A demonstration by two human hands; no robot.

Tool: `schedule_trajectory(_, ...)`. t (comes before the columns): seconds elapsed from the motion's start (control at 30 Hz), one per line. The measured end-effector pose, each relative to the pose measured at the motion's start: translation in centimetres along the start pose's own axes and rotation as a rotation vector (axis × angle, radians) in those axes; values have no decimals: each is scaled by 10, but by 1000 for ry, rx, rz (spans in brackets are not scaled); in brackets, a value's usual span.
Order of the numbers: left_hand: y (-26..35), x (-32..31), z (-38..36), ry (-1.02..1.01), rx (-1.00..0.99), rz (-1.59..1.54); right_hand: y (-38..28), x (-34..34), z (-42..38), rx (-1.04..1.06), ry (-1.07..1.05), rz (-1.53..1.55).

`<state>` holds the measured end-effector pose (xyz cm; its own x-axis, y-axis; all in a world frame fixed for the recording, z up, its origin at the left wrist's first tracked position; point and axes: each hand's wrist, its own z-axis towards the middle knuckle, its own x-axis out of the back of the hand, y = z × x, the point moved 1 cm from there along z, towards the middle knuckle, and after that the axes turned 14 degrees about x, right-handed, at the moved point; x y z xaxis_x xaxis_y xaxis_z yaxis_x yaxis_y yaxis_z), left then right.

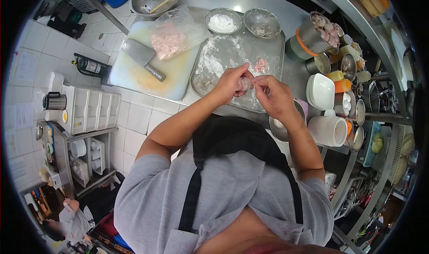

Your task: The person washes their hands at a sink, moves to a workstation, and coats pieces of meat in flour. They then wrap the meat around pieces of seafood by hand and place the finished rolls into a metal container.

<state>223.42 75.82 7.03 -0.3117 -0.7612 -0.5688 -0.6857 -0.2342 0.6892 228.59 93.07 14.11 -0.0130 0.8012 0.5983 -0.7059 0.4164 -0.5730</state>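
Over the near edge of a floured metal tray (223, 59), my left hand (231, 83) is closed round a small piece of pale meat (243, 84). My right hand (272, 93) pinches at the right side of that piece, its thumb and forefinger on something thin, like a small stick. A small heap of pink minced meat (261, 65) lies on the tray just beyond my hands. At the tray's far edge stand a bowl of white flour (222, 23) and a bowl with floury residue (262, 23).
Left of the tray, a white cutting board (129, 73) carries a cleaver (139, 53) and a plastic bag of meat (167, 41). White plates (321, 92), a plastic tub (328, 131) and a pot of meat (324, 33) are on the right. Another person (73, 218) is at the lower left.
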Motion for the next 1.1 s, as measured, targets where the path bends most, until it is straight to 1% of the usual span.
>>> schedule_trajectory(0.17, -3, -1, 2, -21, 56, -95, 0, 0, -1, 25, -11, -24)
schedule_trajectory(0.27, -7, -1, 5, -40, 81, -122, 3, -2, -3, -6, -31, -28)
schedule_trajectory(0.3, -7, -2, 5, -45, 91, -133, 3, -3, -3, 8, -66, -58)
schedule_trajectory(0.43, -7, -7, 1, -37, 74, -76, 6, -13, -4, 63, -129, -154)
schedule_trajectory(0.5, -9, -3, 3, 8, 99, -68, 8, -15, -3, 66, -147, -173)
schedule_trajectory(0.67, -21, 11, 9, 20, 78, -46, 9, -18, -3, 36, -158, -194)
schedule_trajectory(0.7, -26, 14, 13, 37, 87, -70, 11, -20, -6, -8, -203, -147)
schedule_trajectory(0.73, -26, 17, 14, 1, 90, -56, 12, -19, -7, -52, -246, -99)
schedule_trajectory(0.77, -25, 22, 14, -34, 134, -112, 12, -16, -3, -62, -233, -129)
schedule_trajectory(0.8, -25, 20, 14, -62, 181, -169, 11, -14, 0, -25, -173, -44)
schedule_trajectory(0.83, -25, 16, 15, -81, 183, -158, 10, -12, 3, 17, -116, 46)
schedule_trajectory(0.87, -25, 12, 15, -58, 151, -225, 10, -12, 3, 15, -108, 31)
schedule_trajectory(0.9, -26, 9, 15, -34, 121, -292, 10, -15, 0, 45, -158, -36)
schedule_trajectory(0.97, -27, 5, 15, -49, 151, -288, 17, -25, -14, 81, -256, -157)
schedule_trajectory(1.0, -28, 5, 16, -52, 177, -294, 23, -30, -20, 79, -247, -169)
schedule_trajectory(1.03, -30, 7, 17, -41, 222, -263, 27, -33, -23, 70, -286, -178)
schedule_trajectory(1.1, -36, 5, 20, -84, 224, -303, 30, -31, -25, 52, -331, -165)
